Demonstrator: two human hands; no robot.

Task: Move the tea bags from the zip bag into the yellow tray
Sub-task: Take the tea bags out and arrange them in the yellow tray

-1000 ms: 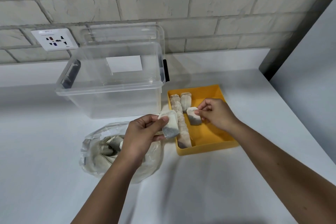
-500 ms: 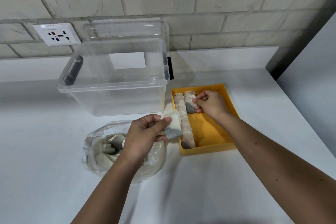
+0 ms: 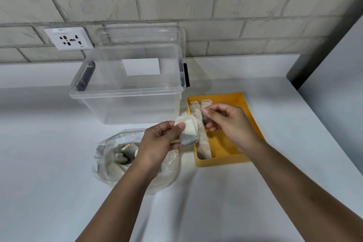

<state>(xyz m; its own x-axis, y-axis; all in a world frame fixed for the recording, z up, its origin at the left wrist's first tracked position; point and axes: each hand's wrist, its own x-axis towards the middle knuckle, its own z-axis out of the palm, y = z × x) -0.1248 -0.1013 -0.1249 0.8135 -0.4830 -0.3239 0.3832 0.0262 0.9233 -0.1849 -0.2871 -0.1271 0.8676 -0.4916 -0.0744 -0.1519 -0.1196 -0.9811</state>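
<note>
- Head view: the left hand pinches a tea bag over the zip bag, mid-desk.
- The right hand pinches a second tea bag over the yellow tray, near the desk's right edge.
- A row of tea bags lies along the tray's left wall.

zip bag left of tray.

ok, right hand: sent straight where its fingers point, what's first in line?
Likely the row of tea bags along the yellow tray's left wall: the right hand points left, pinching a tea bag beside it. Height above them unclear.
</note>
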